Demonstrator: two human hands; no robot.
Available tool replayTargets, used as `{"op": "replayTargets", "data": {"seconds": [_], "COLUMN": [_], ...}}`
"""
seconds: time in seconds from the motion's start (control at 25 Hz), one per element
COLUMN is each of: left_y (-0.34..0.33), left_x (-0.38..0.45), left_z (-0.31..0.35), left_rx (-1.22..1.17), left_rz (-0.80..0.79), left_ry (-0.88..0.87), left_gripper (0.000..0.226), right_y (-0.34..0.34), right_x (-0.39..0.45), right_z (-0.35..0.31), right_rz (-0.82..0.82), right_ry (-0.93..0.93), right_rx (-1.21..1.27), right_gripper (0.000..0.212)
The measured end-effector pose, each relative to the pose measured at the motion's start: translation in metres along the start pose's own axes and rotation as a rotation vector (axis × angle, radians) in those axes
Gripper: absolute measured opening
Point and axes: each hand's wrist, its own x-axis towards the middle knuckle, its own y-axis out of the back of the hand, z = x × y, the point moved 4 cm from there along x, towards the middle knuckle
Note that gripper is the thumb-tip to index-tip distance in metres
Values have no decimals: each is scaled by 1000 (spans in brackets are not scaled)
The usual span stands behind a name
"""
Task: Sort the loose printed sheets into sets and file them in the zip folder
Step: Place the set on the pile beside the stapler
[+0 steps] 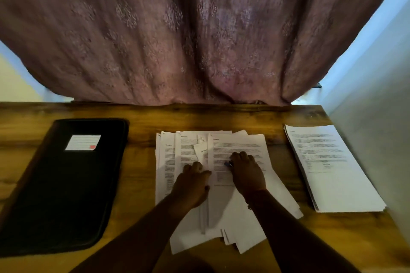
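A loose, fanned heap of white printed sheets (221, 184) lies at the middle of the brown wooden tabletop (142, 131), and everything else is placed around that heap. Both hands rest on top of it, palms down. The left hand (193, 184) presses on the heap's left half with its fingers bent against the paper; it seems to hold nothing, though the dim light makes this hard to judge. The right hand (246, 170) lies just beside it on the topmost sheet, fingers curled, with a small blue object (228, 164) pinched at its thumb side; what that object is cannot be made out. Left of the heap, well apart, the black rectangular zip folder (66, 184) lies flat and closed, a white label with a red mark (83, 142) on its cover. Right of the heap, a neat squared stack of white printed sheets (332, 168) sits near the tabletop's edge. Behind the heap hangs a mauve patterned curtain (199, 29).
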Motion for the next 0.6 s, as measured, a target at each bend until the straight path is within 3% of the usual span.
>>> {"op": "replayTargets", "data": {"seconds": [0.28, 0.48, 0.6], "left_y": [2, 4, 3], "left_x": [-2, 7, 7], "left_z": [0, 1, 6], "left_rx": [57, -3, -45], "left_rz": [-22, -2, 51], "left_ry": [-56, 10, 60], "left_gripper": [50, 43, 37], "right_y": [30, 39, 47], "right_x": [-1, 17, 22], "right_z": [101, 117, 115], "right_rz": [170, 158, 177], "right_ry": [-523, -495, -478], "right_rx": [82, 99, -49], "right_gripper": [33, 38, 37]}}
